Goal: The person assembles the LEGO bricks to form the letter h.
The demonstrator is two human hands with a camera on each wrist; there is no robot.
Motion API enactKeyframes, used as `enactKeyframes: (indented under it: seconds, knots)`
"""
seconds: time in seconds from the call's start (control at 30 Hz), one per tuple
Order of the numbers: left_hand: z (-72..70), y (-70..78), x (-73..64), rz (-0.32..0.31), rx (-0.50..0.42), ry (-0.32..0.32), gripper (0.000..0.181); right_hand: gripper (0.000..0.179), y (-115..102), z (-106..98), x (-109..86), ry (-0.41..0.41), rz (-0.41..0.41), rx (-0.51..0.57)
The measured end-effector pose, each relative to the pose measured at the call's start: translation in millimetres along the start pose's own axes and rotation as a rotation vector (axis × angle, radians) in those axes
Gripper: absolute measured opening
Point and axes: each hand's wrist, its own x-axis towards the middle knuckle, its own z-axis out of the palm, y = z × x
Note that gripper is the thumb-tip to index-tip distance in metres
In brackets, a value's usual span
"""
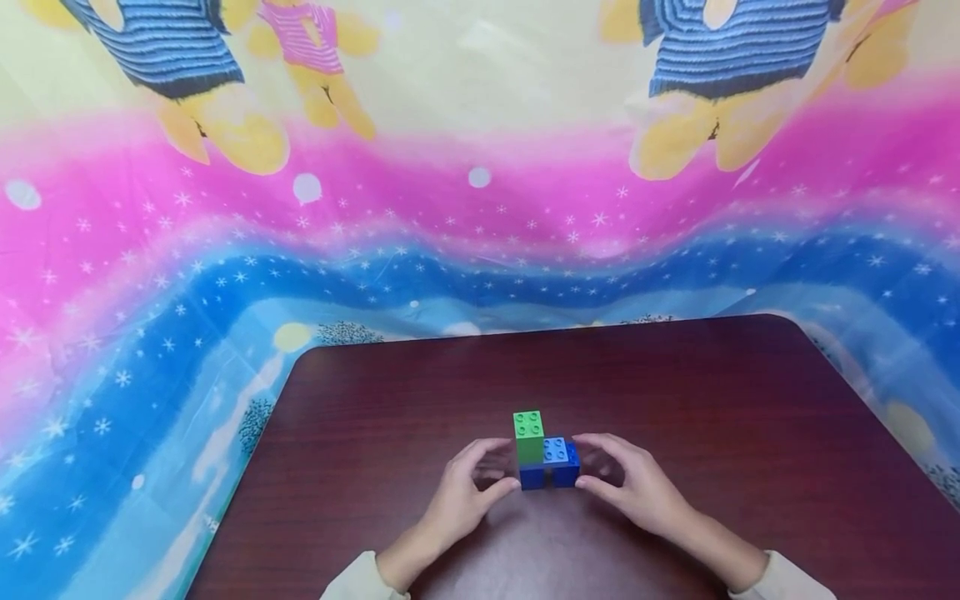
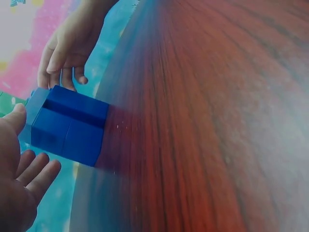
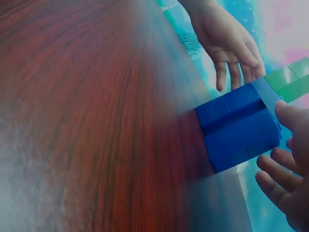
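Observation:
A small toy-brick build stands on the table in the head view. Its base is two dark blue brick stacks (image 1: 566, 476) with a narrow gap between them. Across their tops lies a lighter blue brick (image 1: 555, 449), and green bricks (image 1: 528, 439) rise at the left end. My left hand (image 1: 467, 487) is at the build's left side, thumb and fingers spread in a loose curve. On the opposite side my right hand (image 1: 637, 483) mirrors it, fingertips right at the dark blue bricks. Both wrist views show the fingers relaxed beside the dark blue bricks (image 2: 72, 128), not wrapped round them.
The dark reddish-brown wooden table (image 1: 675, 383) has rounded far corners. Behind it hangs a colourful cloth (image 1: 465, 208) with snowflakes and printed bears, reaching down along the table's left, far and right edges. Light sleeves (image 1: 783, 577) cover the forearms.

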Motion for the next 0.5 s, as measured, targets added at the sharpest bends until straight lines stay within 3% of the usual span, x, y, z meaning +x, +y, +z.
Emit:
enactKeyframes:
  seconds: [0.27,0.5]
  knots:
    - [8.8,0.0,5.3,-0.002,-0.066,0.034,0.043,0.046,0.7,6.6,2.6,0.018,0.002,0.028]
    - [10.0,-1.9,9.3,-0.007,-0.039,0.052,0.036,0.043,2.4,12.3,4.3,0.039,-0.026,0.031]
